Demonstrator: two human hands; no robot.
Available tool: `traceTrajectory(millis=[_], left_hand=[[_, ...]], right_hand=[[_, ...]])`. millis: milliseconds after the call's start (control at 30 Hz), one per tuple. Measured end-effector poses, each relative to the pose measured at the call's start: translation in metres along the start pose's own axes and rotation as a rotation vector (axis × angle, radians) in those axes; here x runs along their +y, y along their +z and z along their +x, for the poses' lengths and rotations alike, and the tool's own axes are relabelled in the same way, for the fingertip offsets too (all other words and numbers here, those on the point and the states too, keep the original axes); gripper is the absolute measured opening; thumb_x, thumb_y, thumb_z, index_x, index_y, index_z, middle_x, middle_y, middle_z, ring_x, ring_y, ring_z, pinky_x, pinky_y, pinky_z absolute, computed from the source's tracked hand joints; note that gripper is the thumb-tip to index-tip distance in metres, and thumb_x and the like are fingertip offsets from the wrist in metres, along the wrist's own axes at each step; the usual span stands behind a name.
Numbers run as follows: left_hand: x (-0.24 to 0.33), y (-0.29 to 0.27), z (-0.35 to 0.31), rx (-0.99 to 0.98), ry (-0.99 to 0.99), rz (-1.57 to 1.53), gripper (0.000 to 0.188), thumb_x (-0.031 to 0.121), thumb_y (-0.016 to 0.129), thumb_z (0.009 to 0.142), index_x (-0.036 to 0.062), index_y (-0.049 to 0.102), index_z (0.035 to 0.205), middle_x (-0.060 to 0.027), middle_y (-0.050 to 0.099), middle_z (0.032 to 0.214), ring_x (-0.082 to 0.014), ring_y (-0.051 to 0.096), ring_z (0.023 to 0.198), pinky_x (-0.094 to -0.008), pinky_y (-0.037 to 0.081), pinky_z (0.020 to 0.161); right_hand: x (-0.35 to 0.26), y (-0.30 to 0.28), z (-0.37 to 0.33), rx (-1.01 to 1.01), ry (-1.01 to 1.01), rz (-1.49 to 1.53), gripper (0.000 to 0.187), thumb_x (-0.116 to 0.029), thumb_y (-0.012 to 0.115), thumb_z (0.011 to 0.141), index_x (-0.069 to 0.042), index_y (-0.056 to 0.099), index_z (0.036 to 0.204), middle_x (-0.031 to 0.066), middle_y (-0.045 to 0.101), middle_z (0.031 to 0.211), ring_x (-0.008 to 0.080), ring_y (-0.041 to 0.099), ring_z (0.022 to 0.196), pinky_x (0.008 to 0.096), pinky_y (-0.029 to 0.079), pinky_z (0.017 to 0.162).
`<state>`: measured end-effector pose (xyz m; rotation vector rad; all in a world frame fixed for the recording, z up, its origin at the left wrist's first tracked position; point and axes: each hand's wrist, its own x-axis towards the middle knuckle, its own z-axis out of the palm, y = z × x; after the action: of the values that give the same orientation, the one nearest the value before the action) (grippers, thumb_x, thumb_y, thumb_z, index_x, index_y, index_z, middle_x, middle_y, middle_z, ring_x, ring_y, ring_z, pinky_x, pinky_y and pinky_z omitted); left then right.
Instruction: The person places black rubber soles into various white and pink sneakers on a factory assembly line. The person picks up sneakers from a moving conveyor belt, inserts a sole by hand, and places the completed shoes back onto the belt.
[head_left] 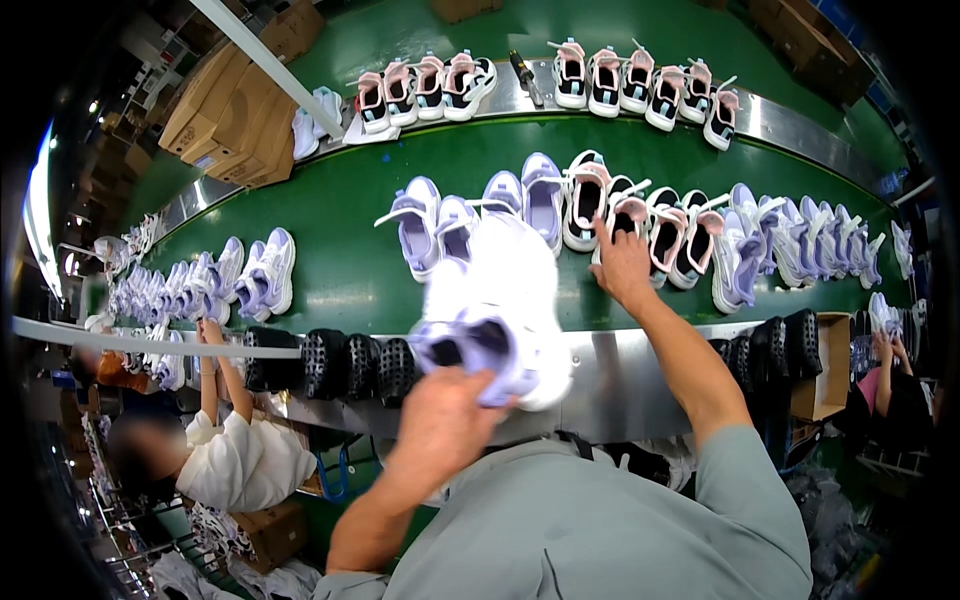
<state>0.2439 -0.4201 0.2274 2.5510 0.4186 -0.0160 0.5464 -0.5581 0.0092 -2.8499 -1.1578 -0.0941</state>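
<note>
My left hand [447,420] is closed around the heel end of white-and-lavender sneakers [520,345], seemingly a pair, raised over the near edge of the green conveyor belt [345,240]. Glare and motion blur their front parts. Over the belt, my right hand [626,265] has its fingers apart, the index stretched out, touching the heel area of a black, white and pink sneaker [628,212]. Another black-and-pink sneaker [584,200] stands just left of it. Beyond the raised pair are several lavender sneakers [542,200], partly covered by it.
More lavender sneakers [735,250] line the belt at right and far left. Black-and-pink sneakers [604,80] and a screwdriver-like tool [524,78] lie on the far metal ledge. Black shoes [325,365] line the near edge. Co-workers [245,460] sit at both sides. Cartons [230,115] stand far left.
</note>
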Motion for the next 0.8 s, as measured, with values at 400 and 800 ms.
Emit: traceTrajectory(millis=[400,800], left_hand=[[-0.327,-0.068,0.074,0.021,-0.239,0.574,0.029,0.027,0.081,0.077,0.0034,0.072,0.090,-0.0226,0.066,0.081,-0.0417,0.064,0.084,-0.0513,0.051,0.072],[-0.211,0.022,0.121,-0.135,-0.020,0.526,0.090,0.058,0.085,0.063,0.0253,0.054,0.141,-0.0304,0.038,0.149,-0.0454,0.034,0.142,-0.0653,0.038,0.102]], right_hand=[[0.044,0.034,0.070,-0.020,0.339,-0.059,0.042,-0.044,0.059,0.097,-0.017,0.059,0.128,0.0191,0.071,0.091,0.0375,0.071,0.080,0.0523,0.056,0.071],[-0.121,-0.035,0.034,-0.105,-0.241,0.139,0.098,-0.054,0.086,0.066,-0.023,0.045,0.149,0.0305,0.041,0.145,0.0484,0.043,0.131,0.0561,0.040,0.099]])
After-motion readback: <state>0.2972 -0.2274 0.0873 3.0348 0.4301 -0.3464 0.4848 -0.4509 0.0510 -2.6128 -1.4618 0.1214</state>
